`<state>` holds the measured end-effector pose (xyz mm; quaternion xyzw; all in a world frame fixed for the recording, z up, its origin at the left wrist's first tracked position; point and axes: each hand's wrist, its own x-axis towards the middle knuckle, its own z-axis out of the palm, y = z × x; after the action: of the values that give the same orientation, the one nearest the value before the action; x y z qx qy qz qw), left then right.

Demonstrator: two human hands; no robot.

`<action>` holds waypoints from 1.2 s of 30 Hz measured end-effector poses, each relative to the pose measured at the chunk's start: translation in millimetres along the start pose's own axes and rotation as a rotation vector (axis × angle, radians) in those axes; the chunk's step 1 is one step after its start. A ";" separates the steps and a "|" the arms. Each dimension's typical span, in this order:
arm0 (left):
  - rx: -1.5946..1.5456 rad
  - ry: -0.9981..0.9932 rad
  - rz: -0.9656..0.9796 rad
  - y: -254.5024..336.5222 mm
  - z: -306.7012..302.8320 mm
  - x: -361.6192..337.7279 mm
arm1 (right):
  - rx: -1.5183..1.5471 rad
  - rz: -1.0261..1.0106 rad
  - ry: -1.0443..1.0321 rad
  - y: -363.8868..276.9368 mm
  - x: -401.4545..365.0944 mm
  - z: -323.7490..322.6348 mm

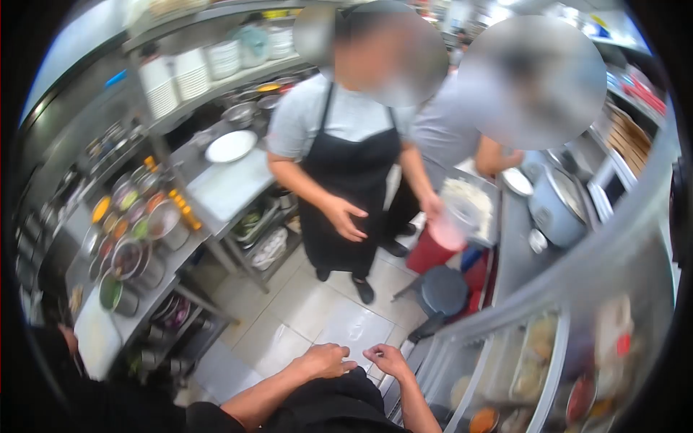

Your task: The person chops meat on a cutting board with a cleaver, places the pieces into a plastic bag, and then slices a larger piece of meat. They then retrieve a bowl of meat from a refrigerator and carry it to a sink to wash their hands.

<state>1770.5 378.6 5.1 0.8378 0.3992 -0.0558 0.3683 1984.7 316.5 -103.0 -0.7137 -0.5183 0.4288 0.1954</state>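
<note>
My left hand [325,361] is held low in front of my dark apron [328,404], palm down, its fingers loosely bent and somewhat apart, with nothing visible in it. Close by on the right, my right hand [388,359] has its thumb and fingers drawn together in a pinch; whatever they hold, if anything, is too small to make out. The two hands do not touch. Pale floor tiles [354,321] show behind them.
A person in a black apron [346,180] faces me, one hand at a red container [435,245]. Another person [451,119] leans over the right counter. A grey stool [442,291] stands ahead. Food pots [128,256] line the left counter; a glass-fronted case [505,361] is at right.
</note>
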 end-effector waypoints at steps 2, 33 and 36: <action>-0.026 -0.085 -0.121 2.1 6.8 -5.0 | -0.009 -0.029 -0.107 8.0 16.8 0.8; -0.480 0.121 -0.805 -237.4 -94.7 12.9 | 0.018 -0.069 -0.460 -246.5 375.9 233.0; -0.428 0.195 -0.766 -267.2 -137.0 27.1 | -0.115 -0.027 -0.431 -225.0 417.9 232.7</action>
<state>1571.6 595.8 -59.4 0.5358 0.7160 -0.0248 0.4468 1706.1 744.0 -240.8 -0.6085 -0.5813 0.5384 0.0448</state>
